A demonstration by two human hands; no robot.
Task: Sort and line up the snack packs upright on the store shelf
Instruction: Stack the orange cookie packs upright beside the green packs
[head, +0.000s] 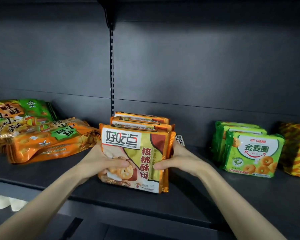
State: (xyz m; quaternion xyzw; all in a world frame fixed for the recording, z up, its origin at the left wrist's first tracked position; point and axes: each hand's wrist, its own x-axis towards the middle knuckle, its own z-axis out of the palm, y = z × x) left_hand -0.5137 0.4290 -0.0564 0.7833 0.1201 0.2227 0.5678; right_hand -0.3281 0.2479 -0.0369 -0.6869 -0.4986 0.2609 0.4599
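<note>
A row of orange walnut-biscuit packs (142, 142) stands upright in the middle of the dark shelf (189, 193), one behind another. My left hand (102, 161) grips the left side of the row, thumb pressed on the front pack's face. My right hand (178, 158) clasps the right side, thumb on the front pack's right edge. To the right, green ring-biscuit packs (255, 153) stand upright in a short row. At the left, an orange snack bag (48, 141) and a green snack bag (16, 115) lie flat, overlapping.
A yellow and red striped bag (298, 151) sits at the far right edge. The shelf's back panel has a slotted upright (112, 70) just behind the orange packs. Bare shelf shows between the groups. A pale floor patch (2, 201) lies below left.
</note>
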